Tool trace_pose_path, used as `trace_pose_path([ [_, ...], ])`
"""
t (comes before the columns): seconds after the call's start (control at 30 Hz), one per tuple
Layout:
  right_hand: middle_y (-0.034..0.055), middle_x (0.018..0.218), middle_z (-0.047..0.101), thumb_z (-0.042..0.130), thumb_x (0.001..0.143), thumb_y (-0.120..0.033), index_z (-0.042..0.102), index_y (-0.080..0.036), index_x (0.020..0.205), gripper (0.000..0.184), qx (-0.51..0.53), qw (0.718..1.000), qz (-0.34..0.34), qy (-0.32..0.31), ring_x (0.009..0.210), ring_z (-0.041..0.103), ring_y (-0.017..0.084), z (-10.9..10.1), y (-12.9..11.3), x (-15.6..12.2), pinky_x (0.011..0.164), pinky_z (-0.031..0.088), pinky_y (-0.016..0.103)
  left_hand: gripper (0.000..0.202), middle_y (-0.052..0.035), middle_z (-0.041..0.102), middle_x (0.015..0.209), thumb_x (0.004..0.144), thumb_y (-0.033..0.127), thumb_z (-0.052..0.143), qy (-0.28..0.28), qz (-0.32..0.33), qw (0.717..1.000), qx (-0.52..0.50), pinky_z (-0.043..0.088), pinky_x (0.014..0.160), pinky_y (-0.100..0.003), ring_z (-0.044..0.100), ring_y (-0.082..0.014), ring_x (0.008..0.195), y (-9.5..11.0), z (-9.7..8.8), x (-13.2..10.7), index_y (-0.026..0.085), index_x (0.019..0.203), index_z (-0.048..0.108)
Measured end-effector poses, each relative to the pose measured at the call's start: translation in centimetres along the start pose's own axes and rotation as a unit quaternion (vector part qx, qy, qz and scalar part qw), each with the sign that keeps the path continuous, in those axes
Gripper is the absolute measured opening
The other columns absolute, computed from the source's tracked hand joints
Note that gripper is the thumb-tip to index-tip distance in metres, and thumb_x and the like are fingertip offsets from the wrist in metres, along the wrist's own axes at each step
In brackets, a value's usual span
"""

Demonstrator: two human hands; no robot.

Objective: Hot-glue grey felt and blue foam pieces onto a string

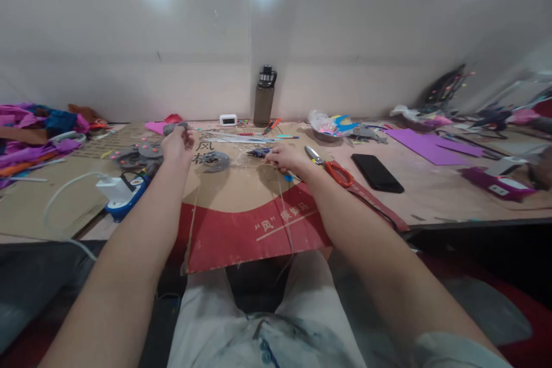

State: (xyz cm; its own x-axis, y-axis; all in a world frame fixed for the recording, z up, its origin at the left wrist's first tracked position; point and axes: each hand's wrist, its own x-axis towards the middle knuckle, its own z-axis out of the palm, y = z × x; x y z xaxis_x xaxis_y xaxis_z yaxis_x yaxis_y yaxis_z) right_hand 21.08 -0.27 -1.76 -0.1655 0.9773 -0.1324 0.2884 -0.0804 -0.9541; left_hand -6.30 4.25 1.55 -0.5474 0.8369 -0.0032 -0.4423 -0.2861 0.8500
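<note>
At the left of the cardboard sheet [241, 184], my left hand [177, 142] has its fingers curled against a grey fabric-like piece [173, 127]. My right hand [282, 156] is closed in a pinch over the sheet's middle; what sits in the fingers is too small to name. Just left of its fingertips lies a dark blue object [257, 152], too blurred to identify. A round grey piece [214, 161] rests on the cardboard between my hands. More grey discs [150, 149] with pink dots lie left of my left hand.
Orange-handled scissors [338, 173] and a black phone [377, 172] lie to the right. A bottle [264, 98] stands by the wall near a small clock [228, 121]. A blue power strip [125, 198], a filled bowl [330, 133], purple sheets [425, 146] and a fabric heap [38, 132] surround the cardboard.
</note>
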Motion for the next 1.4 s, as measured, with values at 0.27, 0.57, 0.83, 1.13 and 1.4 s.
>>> trace_pose_path([
  [0.27, -0.0046, 0.062, 0.054, 0.045, 0.091, -0.018, 0.044, -0.020, 0.075, 0.017, 0.081, 0.978, -0.083, 0.176, 0.054, 0.053, 0.005, -2.4, -3.8, 1.7, 0.057, 0.047, 0.018, 0.019, 0.0031, 0.057, 0.055, 0.082, 0.004, 0.049, 0.004, -0.001, 0.996, -0.086, 0.046, 0.047, -0.009, 0.055, -0.0029, 0.049, 0.0, 0.5, -0.2, 0.016, 0.067, 0.050],
  [0.57, 0.0062, 0.107, 0.061, 0.041, 0.092, -0.028, 0.058, -0.030, 0.091, 0.017, -0.312, 0.764, -0.470, 0.313, 0.107, 0.051, 0.020, -1.7, -14.0, 3.6, 0.094, 0.042, 0.035, 0.017, 0.0017, 0.059, 0.062, 0.087, 0.008, 0.048, -0.027, 0.008, 0.997, -0.075, 0.048, 0.055, -0.013, 0.058, -0.0041, 0.059, -0.3, 0.9, -0.7, 0.015, 0.071, 0.051],
  [0.83, 0.0080, 0.096, 0.067, 0.046, 0.089, -0.021, 0.064, -0.014, 0.089, 0.020, -0.525, 0.779, -0.340, 0.051, 0.091, 0.058, 0.017, 4.8, -6.5, 3.9, 0.082, 0.040, 0.030, 0.018, 0.0054, 0.055, 0.061, 0.089, 0.008, 0.044, -0.054, 0.073, 0.996, 0.019, 0.046, 0.064, -0.020, 0.054, -0.0039, 0.063, -0.9, 1.5, -1.3, 0.015, 0.073, 0.048],
  [1.13, 0.0107, 0.097, 0.064, 0.050, 0.085, -0.057, 0.061, -0.016, 0.100, 0.045, -0.525, 0.821, -0.214, 0.060, 0.093, 0.060, 0.024, 2.5, -2.9, -5.7, 0.080, 0.044, 0.036, 0.025, -0.0008, 0.061, 0.062, 0.089, 0.005, 0.044, -0.191, 0.123, 0.966, 0.126, 0.049, 0.054, -0.019, 0.054, -0.0043, 0.051, -3.1, 2.8, -4.1, 0.016, 0.067, 0.049],
  [1.4, -0.0036, 0.048, 0.051, 0.070, 0.078, -0.031, 0.064, -0.019, 0.064, 0.020, -0.562, 0.811, -0.041, -0.155, 0.058, 0.058, 0.016, 0.6, 0.1, -8.2, 0.070, 0.046, 0.038, 0.019, 0.0020, 0.057, 0.065, 0.088, 0.012, 0.037, -0.208, 0.119, 0.940, 0.243, 0.048, 0.059, -0.020, 0.065, -0.0234, 0.099, -2.9, 3.4, -5.9, -0.002, 0.086, 0.050],
])
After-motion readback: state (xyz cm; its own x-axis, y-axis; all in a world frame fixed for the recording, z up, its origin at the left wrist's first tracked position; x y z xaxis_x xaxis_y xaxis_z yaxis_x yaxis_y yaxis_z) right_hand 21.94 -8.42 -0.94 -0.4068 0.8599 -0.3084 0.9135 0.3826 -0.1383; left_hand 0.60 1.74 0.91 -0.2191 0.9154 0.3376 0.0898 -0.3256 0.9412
